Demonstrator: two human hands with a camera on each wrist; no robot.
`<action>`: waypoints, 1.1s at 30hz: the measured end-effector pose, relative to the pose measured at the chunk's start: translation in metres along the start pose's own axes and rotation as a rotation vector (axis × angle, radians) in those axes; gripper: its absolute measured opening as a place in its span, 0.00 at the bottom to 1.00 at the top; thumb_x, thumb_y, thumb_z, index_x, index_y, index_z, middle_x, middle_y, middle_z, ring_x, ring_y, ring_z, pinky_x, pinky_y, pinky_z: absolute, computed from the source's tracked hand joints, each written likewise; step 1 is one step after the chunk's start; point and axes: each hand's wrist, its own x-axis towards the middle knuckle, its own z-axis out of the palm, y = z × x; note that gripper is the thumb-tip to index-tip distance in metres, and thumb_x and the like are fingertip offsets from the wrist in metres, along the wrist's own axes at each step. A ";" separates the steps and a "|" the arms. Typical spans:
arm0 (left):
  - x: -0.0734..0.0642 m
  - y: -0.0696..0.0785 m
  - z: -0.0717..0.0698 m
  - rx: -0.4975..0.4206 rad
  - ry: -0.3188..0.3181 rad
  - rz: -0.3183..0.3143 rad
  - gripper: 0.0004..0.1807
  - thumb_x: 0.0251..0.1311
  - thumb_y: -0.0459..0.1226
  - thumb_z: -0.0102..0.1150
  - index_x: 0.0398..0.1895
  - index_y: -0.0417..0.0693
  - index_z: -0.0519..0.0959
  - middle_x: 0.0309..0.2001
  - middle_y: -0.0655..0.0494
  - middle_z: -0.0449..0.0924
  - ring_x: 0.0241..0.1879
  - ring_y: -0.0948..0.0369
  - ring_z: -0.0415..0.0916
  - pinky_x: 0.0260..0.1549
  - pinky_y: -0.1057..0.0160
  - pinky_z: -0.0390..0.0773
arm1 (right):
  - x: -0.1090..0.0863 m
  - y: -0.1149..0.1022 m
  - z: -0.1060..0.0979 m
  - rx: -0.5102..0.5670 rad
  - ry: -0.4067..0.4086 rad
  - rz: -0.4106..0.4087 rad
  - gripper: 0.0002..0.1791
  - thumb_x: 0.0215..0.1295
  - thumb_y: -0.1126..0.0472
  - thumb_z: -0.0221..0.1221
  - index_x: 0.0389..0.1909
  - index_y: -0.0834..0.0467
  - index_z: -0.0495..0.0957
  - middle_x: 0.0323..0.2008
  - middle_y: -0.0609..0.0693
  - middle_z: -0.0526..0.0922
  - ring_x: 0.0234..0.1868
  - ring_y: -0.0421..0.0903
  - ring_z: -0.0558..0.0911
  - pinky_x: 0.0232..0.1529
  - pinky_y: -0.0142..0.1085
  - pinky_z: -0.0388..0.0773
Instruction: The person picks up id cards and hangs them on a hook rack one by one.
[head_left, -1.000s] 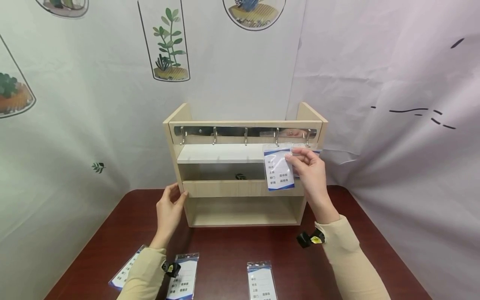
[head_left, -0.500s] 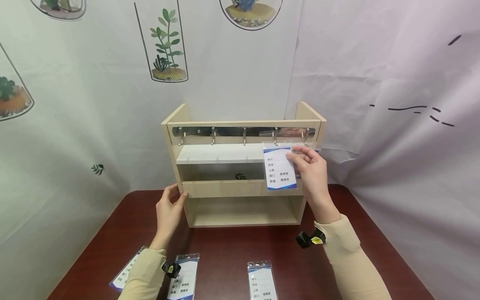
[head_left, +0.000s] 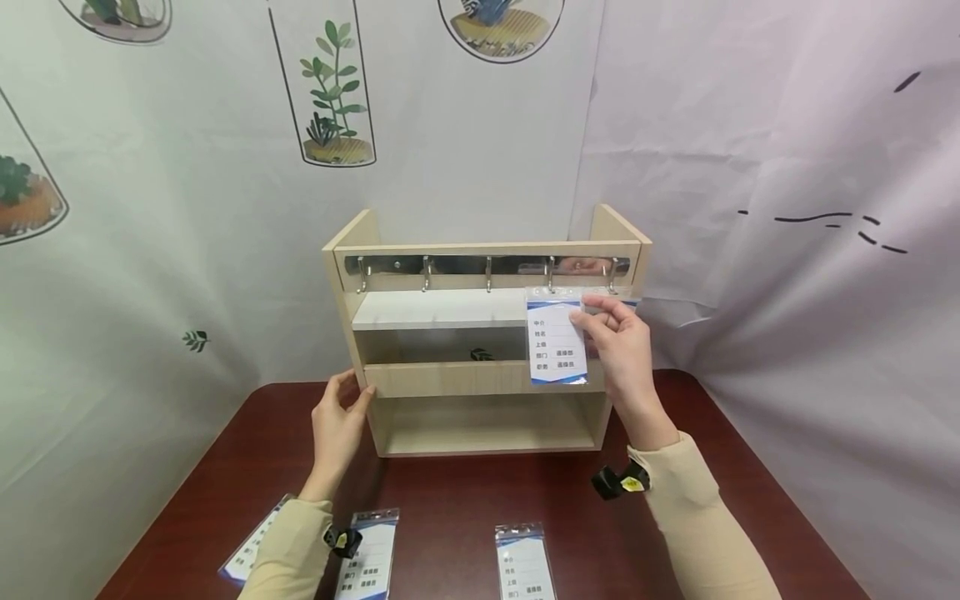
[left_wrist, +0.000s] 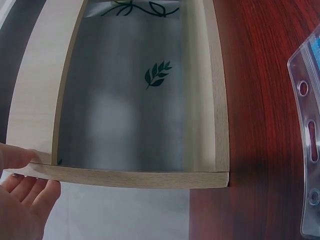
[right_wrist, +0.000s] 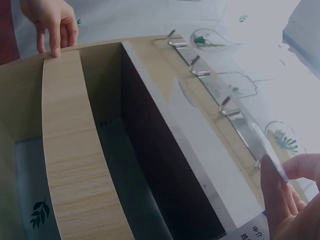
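Observation:
In the head view, my right hand (head_left: 627, 358) pinches a clear-sleeved ID badge (head_left: 557, 342) by its upper right edge. The badge stands upright, its slotted top just at the fourth hook (head_left: 551, 275) from the left; whether the hook passes through the slot I cannot tell. Behind that hand, part of another badge (head_left: 632, 304) shows under the fifth hook, mostly hidden. My left hand (head_left: 339, 417) grips the left side panel of the wooden shelf (head_left: 450, 379), thumb on the front and fingers outside. The left wrist view shows the same hold, with the fingers (left_wrist: 37, 197) below the panel.
Badges lie on the dark red table (head_left: 450, 492): a left one (head_left: 258, 542) partly under the sleeve, a second (head_left: 371, 554), and a third (head_left: 525, 567) near the front edge. A metal hook rail (head_left: 457, 264) spans the shelf front. A printed curtain hangs behind.
The held badge swings slightly to the right, then back left and a little lower, staying near the fourth hook. My left hand keeps its place on the shelf side.

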 end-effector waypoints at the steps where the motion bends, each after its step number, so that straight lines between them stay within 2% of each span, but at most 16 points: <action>1: 0.000 0.000 0.000 0.000 0.000 0.000 0.21 0.62 0.28 0.67 0.57 0.32 0.76 0.52 0.35 0.82 0.53 0.45 0.81 0.43 0.74 0.80 | 0.000 0.001 0.000 -0.007 0.005 -0.008 0.15 0.65 0.68 0.65 0.51 0.65 0.78 0.22 0.42 0.82 0.23 0.37 0.82 0.26 0.28 0.82; 5: 0.000 0.000 0.000 -0.006 0.001 -0.008 0.21 0.62 0.28 0.67 0.57 0.33 0.76 0.52 0.35 0.82 0.53 0.46 0.80 0.40 0.84 0.75 | -0.001 0.005 0.001 -0.019 0.024 -0.041 0.16 0.64 0.69 0.65 0.52 0.65 0.78 0.23 0.42 0.81 0.23 0.37 0.81 0.26 0.28 0.81; 7: 0.000 0.000 0.000 -0.008 -0.001 -0.006 0.21 0.62 0.28 0.67 0.57 0.33 0.76 0.53 0.34 0.82 0.53 0.46 0.80 0.39 0.85 0.74 | -0.002 0.007 0.002 -0.021 0.036 -0.061 0.17 0.64 0.70 0.66 0.53 0.65 0.78 0.24 0.41 0.81 0.24 0.36 0.80 0.26 0.28 0.81; 14: 0.000 0.001 0.000 -0.007 -0.003 -0.006 0.21 0.62 0.29 0.67 0.57 0.33 0.76 0.53 0.35 0.82 0.53 0.46 0.80 0.39 0.85 0.74 | -0.002 0.015 0.005 -0.071 0.056 -0.145 0.17 0.64 0.70 0.66 0.53 0.64 0.78 0.28 0.43 0.83 0.29 0.37 0.82 0.31 0.29 0.83; 21: 0.000 0.000 0.000 0.002 -0.001 -0.006 0.20 0.62 0.29 0.67 0.57 0.33 0.76 0.53 0.36 0.82 0.53 0.47 0.81 0.42 0.79 0.78 | 0.000 0.021 0.006 -0.094 0.058 -0.176 0.17 0.64 0.67 0.67 0.53 0.64 0.79 0.32 0.50 0.83 0.29 0.38 0.83 0.34 0.31 0.85; 27: 0.000 0.000 0.000 -0.015 -0.001 -0.003 0.20 0.62 0.29 0.67 0.57 0.33 0.76 0.52 0.36 0.82 0.53 0.47 0.81 0.40 0.83 0.75 | 0.001 0.024 0.006 -0.133 0.061 -0.204 0.17 0.65 0.64 0.68 0.53 0.62 0.79 0.36 0.59 0.84 0.30 0.39 0.84 0.34 0.30 0.84; 33: 0.000 0.000 -0.001 -0.006 -0.004 -0.005 0.21 0.63 0.29 0.67 0.57 0.33 0.76 0.52 0.36 0.82 0.53 0.48 0.80 0.41 0.78 0.78 | 0.002 0.025 0.005 -0.147 0.067 -0.221 0.17 0.64 0.64 0.68 0.53 0.61 0.80 0.36 0.58 0.85 0.30 0.38 0.84 0.33 0.30 0.84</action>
